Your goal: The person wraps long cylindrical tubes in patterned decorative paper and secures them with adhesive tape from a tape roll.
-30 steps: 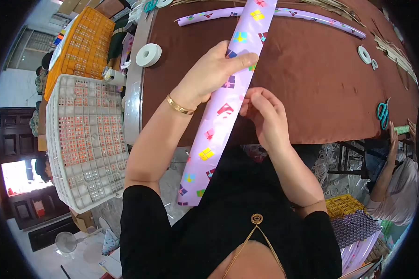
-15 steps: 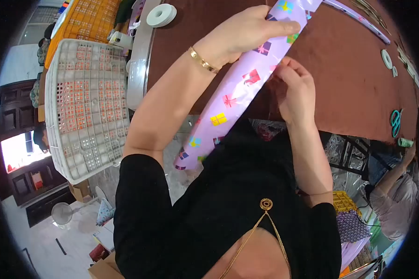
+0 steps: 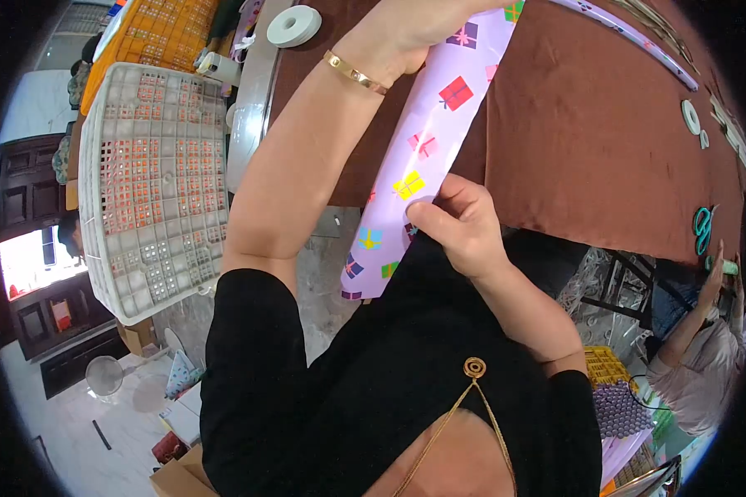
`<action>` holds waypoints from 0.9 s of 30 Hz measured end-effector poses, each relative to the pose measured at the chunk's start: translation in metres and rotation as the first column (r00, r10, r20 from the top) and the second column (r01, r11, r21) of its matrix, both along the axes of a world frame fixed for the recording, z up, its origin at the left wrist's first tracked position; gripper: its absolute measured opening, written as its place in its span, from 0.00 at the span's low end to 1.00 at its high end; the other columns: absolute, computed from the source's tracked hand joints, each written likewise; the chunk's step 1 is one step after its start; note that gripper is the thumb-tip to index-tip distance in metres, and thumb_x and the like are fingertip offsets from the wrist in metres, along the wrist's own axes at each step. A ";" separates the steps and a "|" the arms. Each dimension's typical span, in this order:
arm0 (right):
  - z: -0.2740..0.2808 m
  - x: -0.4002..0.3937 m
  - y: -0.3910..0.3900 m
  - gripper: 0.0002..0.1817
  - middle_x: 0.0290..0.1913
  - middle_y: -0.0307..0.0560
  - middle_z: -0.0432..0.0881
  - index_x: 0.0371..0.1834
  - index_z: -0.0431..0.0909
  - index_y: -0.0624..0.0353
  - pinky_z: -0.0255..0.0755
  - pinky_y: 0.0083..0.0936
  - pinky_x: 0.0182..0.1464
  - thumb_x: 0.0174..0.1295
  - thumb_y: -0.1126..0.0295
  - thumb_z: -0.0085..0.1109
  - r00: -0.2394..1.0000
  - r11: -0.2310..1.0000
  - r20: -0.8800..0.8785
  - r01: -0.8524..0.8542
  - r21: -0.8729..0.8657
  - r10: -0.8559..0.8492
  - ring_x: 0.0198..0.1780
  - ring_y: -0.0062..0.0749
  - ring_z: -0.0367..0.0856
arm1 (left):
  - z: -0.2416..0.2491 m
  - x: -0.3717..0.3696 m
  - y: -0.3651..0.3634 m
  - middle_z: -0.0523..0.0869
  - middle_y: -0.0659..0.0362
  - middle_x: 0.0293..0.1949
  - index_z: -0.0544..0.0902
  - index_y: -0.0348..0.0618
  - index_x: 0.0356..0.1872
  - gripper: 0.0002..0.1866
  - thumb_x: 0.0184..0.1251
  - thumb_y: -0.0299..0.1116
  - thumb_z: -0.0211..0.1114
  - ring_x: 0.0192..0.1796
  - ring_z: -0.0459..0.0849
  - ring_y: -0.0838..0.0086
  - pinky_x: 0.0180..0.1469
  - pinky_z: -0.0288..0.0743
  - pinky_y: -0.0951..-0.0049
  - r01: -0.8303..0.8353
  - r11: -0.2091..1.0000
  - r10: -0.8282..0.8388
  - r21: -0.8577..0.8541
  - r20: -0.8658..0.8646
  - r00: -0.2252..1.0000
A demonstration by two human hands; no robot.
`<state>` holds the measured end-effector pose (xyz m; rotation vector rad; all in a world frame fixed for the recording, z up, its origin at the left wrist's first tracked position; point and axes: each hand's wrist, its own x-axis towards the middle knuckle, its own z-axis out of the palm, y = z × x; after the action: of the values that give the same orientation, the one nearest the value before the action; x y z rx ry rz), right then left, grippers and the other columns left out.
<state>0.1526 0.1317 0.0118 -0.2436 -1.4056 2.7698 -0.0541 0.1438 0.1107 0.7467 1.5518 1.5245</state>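
Note:
A roll of lilac wrapping paper [image 3: 427, 141] printed with colourful gift boxes slants across the view, its near end beside my black top. At the upper edge of the frame my left hand [image 3: 419, 33] is wrapped round the upper part of the roll; its fingertips are cut off or hidden behind the paper. Lower down, my right hand [image 3: 470, 228] pinches the roll's right edge, thumb on the front and fingers partly behind. Another lilac printed roll [image 3: 638, 37] lies on the brown-covered table [image 3: 588, 141] at the back right.
White tape rolls [image 3: 294, 26] lie at the table's left edge, with another tape roll [image 3: 690, 118] and teal scissors [image 3: 703, 230] at the right. A white plastic crate [image 3: 162, 195] stands at left. Another person's hand [image 3: 713, 277] is near the right table edge.
My right hand has slid down the roll's edge towards me. My left hand has moved up with the roll, partly out of the frame, and the roll stands a little steeper.

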 end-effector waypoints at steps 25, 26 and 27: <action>0.009 0.010 -0.021 0.10 0.34 0.31 0.77 0.38 0.78 0.60 0.66 0.16 0.40 0.67 0.64 0.64 0.998 1.000 0.057 -0.003 -0.015 0.004 0.36 0.12 0.71 | 0.023 -0.034 -0.005 0.84 0.62 0.25 0.83 0.39 0.40 0.15 0.73 0.43 0.64 0.20 0.81 0.78 0.23 0.77 0.75 -0.018 0.993 0.013 0.120 0.049 0.999; 0.009 0.009 -0.022 0.10 0.34 0.31 0.77 0.38 0.78 0.60 0.66 0.16 0.40 0.67 0.64 0.64 0.998 1.000 0.055 -0.003 -0.012 0.004 0.36 0.12 0.71 | 0.020 -0.034 -0.004 0.83 0.62 0.25 0.83 0.40 0.40 0.15 0.73 0.44 0.64 0.20 0.80 0.78 0.23 0.76 0.75 -0.028 0.993 0.024 0.115 0.041 0.999; 0.009 0.010 -0.023 0.10 0.36 0.34 0.79 0.40 0.78 0.62 0.68 0.18 0.41 0.68 0.66 0.62 0.999 0.999 0.039 -0.022 0.025 0.021 0.38 0.15 0.73 | 0.018 -0.033 -0.003 0.83 0.62 0.25 0.83 0.41 0.39 0.15 0.73 0.44 0.64 0.20 0.80 0.78 0.22 0.75 0.75 -0.038 0.993 0.035 0.109 0.031 0.999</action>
<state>0.1624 0.1087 0.0211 -0.2855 -1.4598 2.7768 -0.0874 0.1404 0.1288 0.7577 1.4770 1.6516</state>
